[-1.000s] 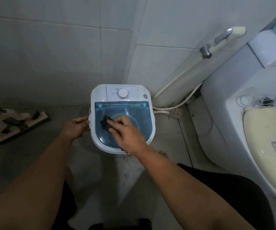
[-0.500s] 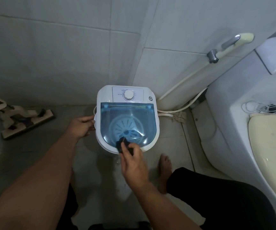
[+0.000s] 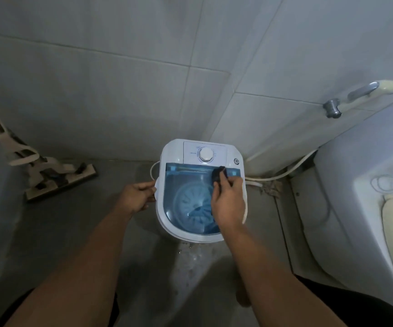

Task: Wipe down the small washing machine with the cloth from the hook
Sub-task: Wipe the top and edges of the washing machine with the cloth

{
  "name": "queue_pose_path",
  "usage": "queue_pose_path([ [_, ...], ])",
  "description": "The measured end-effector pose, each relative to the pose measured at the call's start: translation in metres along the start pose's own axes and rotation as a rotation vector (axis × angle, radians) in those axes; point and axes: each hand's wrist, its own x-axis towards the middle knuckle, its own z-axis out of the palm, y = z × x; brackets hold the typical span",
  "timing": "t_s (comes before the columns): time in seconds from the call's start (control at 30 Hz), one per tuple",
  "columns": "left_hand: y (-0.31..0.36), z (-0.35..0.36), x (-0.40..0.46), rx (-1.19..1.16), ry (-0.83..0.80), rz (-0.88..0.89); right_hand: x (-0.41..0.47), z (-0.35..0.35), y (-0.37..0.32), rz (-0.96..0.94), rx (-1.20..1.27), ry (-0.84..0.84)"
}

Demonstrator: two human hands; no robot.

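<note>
A small white washing machine (image 3: 170, 152) with a clear blue lid and a round white dial stands on the floor against the tiled wall. My left hand (image 3: 137, 198) grips its left rim. A dark cloth (image 3: 217, 177) is pressed on the far right part of the blue lid, near the hinge, under the fingers of my right hand (image 3: 228, 201). Most of the cloth is hidden by the fingers.
A flat mop (image 3: 58, 179) leans at the left on the floor. A toilet (image 3: 346, 208) fills the right side, with a bidet sprayer (image 3: 365, 93) and its hose on the wall. Wet drips mark the floor in front of the machine.
My right hand has slid the cloth from the lid's near edge up to its far right corner. The left hand has stayed on the machine's left rim.
</note>
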Motion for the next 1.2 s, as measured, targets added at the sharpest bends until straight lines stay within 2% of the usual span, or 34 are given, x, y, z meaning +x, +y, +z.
queue_pose_path([
  [0.07,0.0,-0.001,0.001,-0.012,-0.002,-0.014,-0.014,0.016,-0.021,-0.03,0.011,0.03],
  [0.17,-0.002,-0.002,0.0,-0.045,-0.016,-0.012,-0.025,0.035,-0.053,-0.172,-0.022,-0.043],
  [0.3,-0.004,-0.003,0.001,-0.079,-0.008,-0.02,-0.022,0.04,-0.075,-0.422,0.022,-0.21],
  [0.4,-0.006,-0.002,0.003,-0.116,0.006,-0.024,0.013,0.026,-0.085,-0.562,0.091,-0.371],
  [0.47,-0.006,-0.003,0.004,-0.117,-0.006,-0.015,0.048,0.022,-0.094,-0.539,0.085,-0.292],
  [0.53,-0.005,-0.003,0.004,-0.1,-0.007,-0.004,0.081,0.024,-0.099,-0.388,0.087,-0.176],
  [0.63,-0.004,-0.003,0.003,-0.121,-0.016,-0.003,0.093,0.037,-0.1,-0.289,-0.05,-0.132],
  [0.73,-0.006,-0.007,0.005,-0.15,-0.048,-0.035,0.069,0.046,-0.1,-0.439,-0.115,-0.117],
  [0.83,-0.008,-0.01,0.007,-0.169,-0.075,-0.061,0.055,0.047,-0.098,-0.61,-0.178,-0.193],
  [1.03,-0.013,-0.013,0.007,-0.178,-0.119,-0.067,0.035,0.033,-0.09,-0.715,-0.196,-0.314],
  [1.2,-0.01,-0.014,0.005,-0.167,-0.131,-0.07,-0.023,0.011,-0.054,-0.85,-0.155,-0.382],
])
